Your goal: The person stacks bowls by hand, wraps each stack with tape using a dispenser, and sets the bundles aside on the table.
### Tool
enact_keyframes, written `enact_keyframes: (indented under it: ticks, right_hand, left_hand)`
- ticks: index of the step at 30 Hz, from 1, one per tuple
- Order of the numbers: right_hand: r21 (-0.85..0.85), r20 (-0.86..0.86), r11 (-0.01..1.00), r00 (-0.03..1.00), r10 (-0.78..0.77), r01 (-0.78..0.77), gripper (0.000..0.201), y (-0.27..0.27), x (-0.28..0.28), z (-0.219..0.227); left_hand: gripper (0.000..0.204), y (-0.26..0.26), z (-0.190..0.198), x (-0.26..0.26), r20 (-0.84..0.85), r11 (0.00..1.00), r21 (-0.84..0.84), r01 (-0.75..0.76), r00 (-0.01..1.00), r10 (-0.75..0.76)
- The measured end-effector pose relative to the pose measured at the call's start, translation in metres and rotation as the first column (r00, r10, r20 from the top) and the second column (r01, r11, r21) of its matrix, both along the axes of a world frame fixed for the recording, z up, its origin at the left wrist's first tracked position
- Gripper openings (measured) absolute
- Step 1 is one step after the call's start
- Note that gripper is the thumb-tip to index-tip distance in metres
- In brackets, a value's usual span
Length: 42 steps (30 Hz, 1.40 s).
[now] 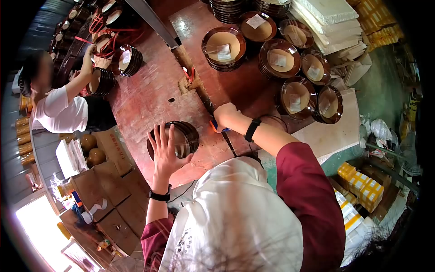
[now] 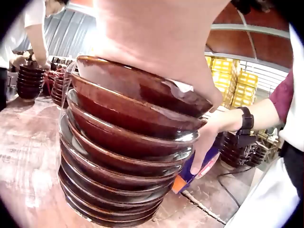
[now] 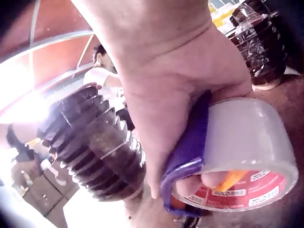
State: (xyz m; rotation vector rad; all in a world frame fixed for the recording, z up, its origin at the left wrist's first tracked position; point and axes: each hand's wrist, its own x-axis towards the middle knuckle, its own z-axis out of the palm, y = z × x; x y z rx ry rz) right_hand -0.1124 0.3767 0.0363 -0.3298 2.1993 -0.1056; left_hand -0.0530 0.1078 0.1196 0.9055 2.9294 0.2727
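Observation:
A stack of glossy brown bowls [image 1: 186, 136] stands on the red table, seen from the side in the left wrist view [image 2: 123, 156]. The left hand [image 1: 165, 152] lies over the top of this stack with its fingers spread and straight. To its right, the right hand [image 1: 226, 116] grips a blue and orange tape dispenser [image 3: 187, 152] that carries a wide roll of clear tape [image 3: 251, 137]. In the right wrist view, fingertips show inside the roll. A strip of clear film [image 2: 65, 90] hangs along the stack's side in the left wrist view.
More bowl stacks [image 1: 281, 58] with paper labels stand at the table's upper right, beside white foam sheets [image 1: 324, 18]. A person in a white shirt [image 1: 61, 109] handles bowls at the upper left. A gap runs across the tabletop [image 1: 149, 90], and a black cable [image 2: 228, 183] lies near the right arm.

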Motion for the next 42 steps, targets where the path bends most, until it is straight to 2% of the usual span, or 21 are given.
enact_keyframes:
  ticks: [3, 6, 13, 26, 30, 36, 39, 42]
  right_hand:
    - [-0.046, -0.075, 0.998, 0.996, -0.048, 0.044, 0.059, 0.0, -0.002, 0.0]
    - [-0.012, -0.03, 0.997, 0.997, -0.073, 0.072, 0.061, 0.003, -0.007, 0.005]
    - [0.012, -0.049, 0.995, 0.994, -0.095, 0.095, 0.064, 0.017, -0.01, 0.017]
    - [-0.032, -0.077, 0.991, 0.989, -0.129, 0.127, 0.07, 0.008, -0.006, -0.01]
    - [-0.035, -0.085, 0.988, 0.985, -0.153, 0.15, 0.071, 0.005, -0.006, -0.006]
    - [0.076, -0.067, 0.996, 0.997, -0.05, 0.055, 0.067, 0.017, -0.004, 0.02]
    - [0.147, -0.093, 0.988, 0.995, -0.042, 0.055, 0.063, 0.024, -0.003, 0.013]
    - [0.122, -0.189, 0.992, 0.982, -0.016, 0.039, 0.052, 0.022, 0.004, 0.007]
  left_hand:
    - [0.118, -0.001, 0.0, 0.001, 0.011, 1.0, 0.017, -0.012, 1.0, 0.012]
    - [0.118, -0.001, 0.001, -0.001, 0.021, 1.0, 0.023, -0.017, 1.0, 0.017]
    - [0.117, -0.005, -0.002, 0.001, 0.001, 0.998, 0.055, -0.008, 1.0, 0.008]
    - [0.118, 0.0, 0.002, 0.0, 0.029, 1.0, 0.014, -0.021, 0.999, 0.021]
    - [0.117, -0.002, 0.002, 0.0, 0.048, 1.0, 0.016, -0.025, 0.999, 0.025]
    - [0.116, -0.001, 0.006, 0.002, 0.039, 0.999, 0.02, -0.026, 0.999, 0.025]
    - [0.115, -0.002, 0.005, 0.003, 0.033, 0.999, 0.023, -0.026, 0.999, 0.026]
    - [0.116, -0.003, 0.005, 0.004, 0.032, 0.999, 0.016, -0.032, 0.999, 0.031]
